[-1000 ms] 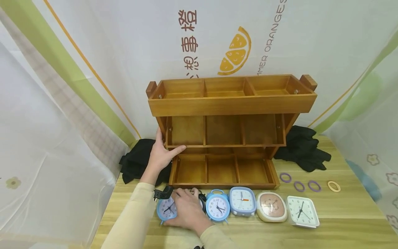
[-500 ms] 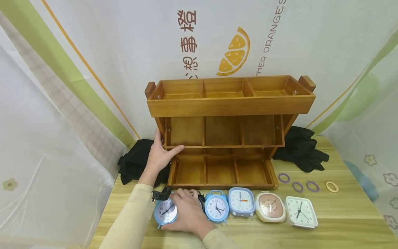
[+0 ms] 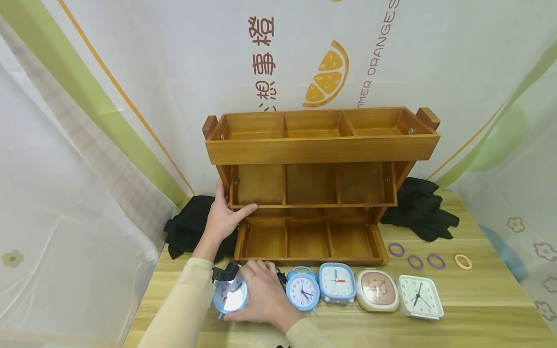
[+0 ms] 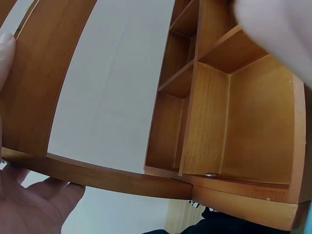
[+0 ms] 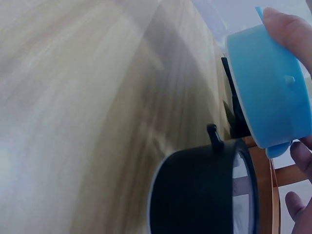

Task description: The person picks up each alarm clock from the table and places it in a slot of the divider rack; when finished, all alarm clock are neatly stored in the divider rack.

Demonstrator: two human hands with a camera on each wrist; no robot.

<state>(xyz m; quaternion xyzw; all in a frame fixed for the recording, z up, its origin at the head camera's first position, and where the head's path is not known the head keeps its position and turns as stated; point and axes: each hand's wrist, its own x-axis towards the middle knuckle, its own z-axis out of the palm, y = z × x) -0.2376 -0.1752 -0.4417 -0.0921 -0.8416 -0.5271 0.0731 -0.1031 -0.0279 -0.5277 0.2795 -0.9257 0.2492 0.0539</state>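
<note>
My right hand (image 3: 263,295) grips a light blue round alarm clock (image 3: 229,296) at the left end of a row of clocks. The thumb presses one side of its blue case (image 5: 268,87) in the right wrist view, with fingers around the other side. Beside it, a black alarm clock (image 5: 200,190) is mostly hidden by this hand in the head view. My left hand (image 3: 222,220) holds the left side of a tiered wooden organizer (image 3: 322,151), thumb on the front and fingers behind the side piece. The organizer's three tiers have divided compartments.
Along the organizer's front stand another blue twin-bell clock (image 3: 303,292), a blue-grey clock (image 3: 337,284), a cream-and-pink clock (image 3: 377,290) and a white square clock (image 3: 421,297). Several rings (image 3: 436,261) lie at right. Black cloth (image 3: 189,224) lies on both sides; printed curtains (image 3: 174,58) enclose the table.
My right hand and the blue clock have shifted slightly left, and glare now covers more of its face. The left hand keeps its place on the organizer. The head view has moved a little.
</note>
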